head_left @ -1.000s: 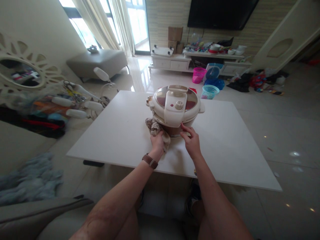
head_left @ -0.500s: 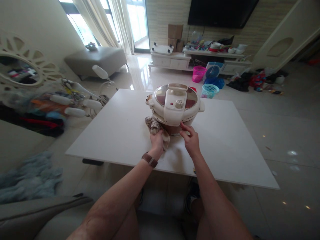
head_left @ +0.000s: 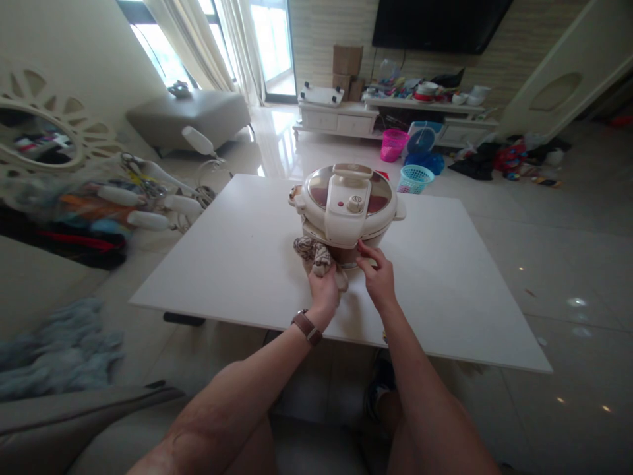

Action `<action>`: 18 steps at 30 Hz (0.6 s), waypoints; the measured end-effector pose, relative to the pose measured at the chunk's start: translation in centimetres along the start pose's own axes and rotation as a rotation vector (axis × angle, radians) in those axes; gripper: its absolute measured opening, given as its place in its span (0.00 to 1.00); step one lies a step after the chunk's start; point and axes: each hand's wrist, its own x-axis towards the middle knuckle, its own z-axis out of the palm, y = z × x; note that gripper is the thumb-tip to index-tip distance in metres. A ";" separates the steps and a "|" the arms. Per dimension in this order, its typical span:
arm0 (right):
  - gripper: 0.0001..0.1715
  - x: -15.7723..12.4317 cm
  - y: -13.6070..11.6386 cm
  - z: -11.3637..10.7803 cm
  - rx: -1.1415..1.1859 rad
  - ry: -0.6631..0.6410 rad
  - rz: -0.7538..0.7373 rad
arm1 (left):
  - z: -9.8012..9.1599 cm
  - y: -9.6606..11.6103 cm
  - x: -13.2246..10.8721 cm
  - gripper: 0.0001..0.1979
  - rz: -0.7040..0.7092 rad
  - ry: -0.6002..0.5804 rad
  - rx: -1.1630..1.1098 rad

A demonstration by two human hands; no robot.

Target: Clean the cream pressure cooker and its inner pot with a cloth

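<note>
A cream electric pressure cooker with a shiny see-through lid stands on the white table, its knob and red button facing me. My left hand is closed around a bunched brown-and-white patterned cloth, at the cooker's lower front left. Part of the cloth hangs beside the cooker's base. The fingers of my right hand are bent at the lower edge of the cooker's front panel, fingertips against it and thumb just below. The inner side of that grip is partly hidden.
Beyond the table stand a light blue basket and a pink basket. A low cabinet with bowls and boxes lines the wall. On the left is a lamp with white shades; a grey sofa lies at lower left.
My left hand has moved to the right along the cooker's front with the cloth, which is now bunched higher above the fingers. My right hand stays at the front panel.
</note>
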 end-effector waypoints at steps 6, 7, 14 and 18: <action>0.27 0.0 -0.1 0.0 0.009 0.012 -0.003 | 0.1 -0.8 -2.2 0.11 -0.012 -0.106 0.035; 0.26 0.0 0.0 0.0 0.006 0.012 -0.006 | 0.2 -0.9 -2.4 0.11 -0.021 -0.122 0.037; 0.27 0.0 0.1 -0.2 -0.025 -0.014 -0.011 | 0.6 -0.7 -2.9 0.11 -0.055 -0.119 -0.001; 0.27 0.0 0.2 -0.3 -0.037 -0.026 -0.006 | 0.6 -0.2 -2.6 0.10 -0.046 -0.084 -0.025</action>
